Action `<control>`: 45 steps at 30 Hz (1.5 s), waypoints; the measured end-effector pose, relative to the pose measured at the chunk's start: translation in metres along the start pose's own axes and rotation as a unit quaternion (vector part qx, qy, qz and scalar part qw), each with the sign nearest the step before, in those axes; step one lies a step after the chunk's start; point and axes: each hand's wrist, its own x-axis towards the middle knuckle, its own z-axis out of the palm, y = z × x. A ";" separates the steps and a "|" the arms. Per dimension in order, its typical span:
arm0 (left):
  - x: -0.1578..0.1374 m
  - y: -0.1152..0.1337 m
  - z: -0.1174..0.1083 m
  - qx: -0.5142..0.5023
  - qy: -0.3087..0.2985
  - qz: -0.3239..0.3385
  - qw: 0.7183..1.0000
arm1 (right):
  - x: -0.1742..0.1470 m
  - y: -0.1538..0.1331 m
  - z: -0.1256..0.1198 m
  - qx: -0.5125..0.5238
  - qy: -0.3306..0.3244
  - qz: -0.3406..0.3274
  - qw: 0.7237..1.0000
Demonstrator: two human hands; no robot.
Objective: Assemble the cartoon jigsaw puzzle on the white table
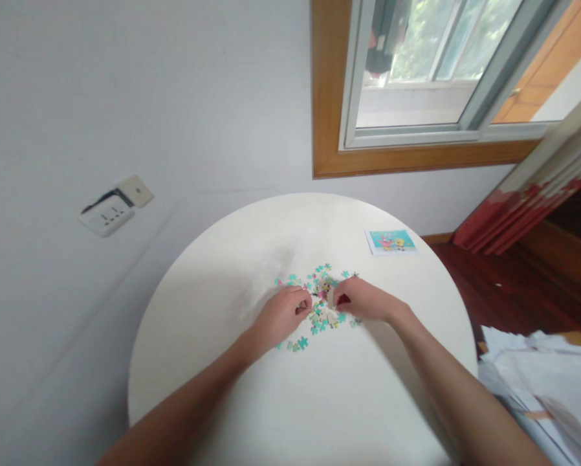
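Observation:
A loose pile of small jigsaw puzzle pieces (318,317), mostly turquoise with some pink, yellow and pale ones, lies spread on the round white table (198,285). At its left side is my left hand (281,313), fingers curled and thumb pinched towards them, over the pieces. My right hand (363,298) reaches in from the other side, its fingertips bent down and closed among the pieces. Whatever either pinch holds is too small to make out. A few turquoise puzzle pieces (302,343) lie apart, just below my left hand.
A small picture card (391,242) with cartoon figures on turquoise lies at the table's back right. Behind the table are a white wall with a socket (107,215) and a wood-framed window (416,155). Papers (543,369) are heaped beside the table at right, below a curtain (518,213).

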 end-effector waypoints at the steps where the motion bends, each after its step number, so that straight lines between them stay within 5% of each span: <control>1: -0.002 0.001 -0.003 0.017 -0.010 0.006 1.000 | -0.004 -0.003 -0.003 -0.005 -0.005 0.006 1.000; 8: -0.012 0.010 -0.015 0.176 -0.083 0.060 0.979 | -0.016 -0.052 0.011 -0.173 -0.088 0.065 0.979; 13: -0.014 0.010 -0.020 0.188 -0.129 0.094 0.969 | -0.012 -0.075 0.032 -0.226 -0.095 0.062 0.967; 18: -0.011 0.011 -0.018 0.134 -0.098 0.094 0.982 | -0.014 -0.067 0.025 -0.133 -0.153 0.044 0.978; 24: -0.006 0.012 0.008 0.054 -0.010 0.083 0.995 | -0.007 -0.037 0.012 -0.102 -0.018 0.110 0.989; 28: -0.005 0.014 0.018 0.031 0.000 0.062 0.998 | 0.000 -0.027 0.015 -0.066 -0.021 0.153 0.986; 41: 0.001 0.013 0.013 -0.013 0.035 0.044 0.998 | -0.004 -0.021 0.004 -0.086 -0.017 0.125 0.988; 45: -0.005 0.010 -0.007 -0.069 -0.050 0.001 0.996 | -0.017 -0.030 -0.005 -0.119 -0.052 0.129 0.983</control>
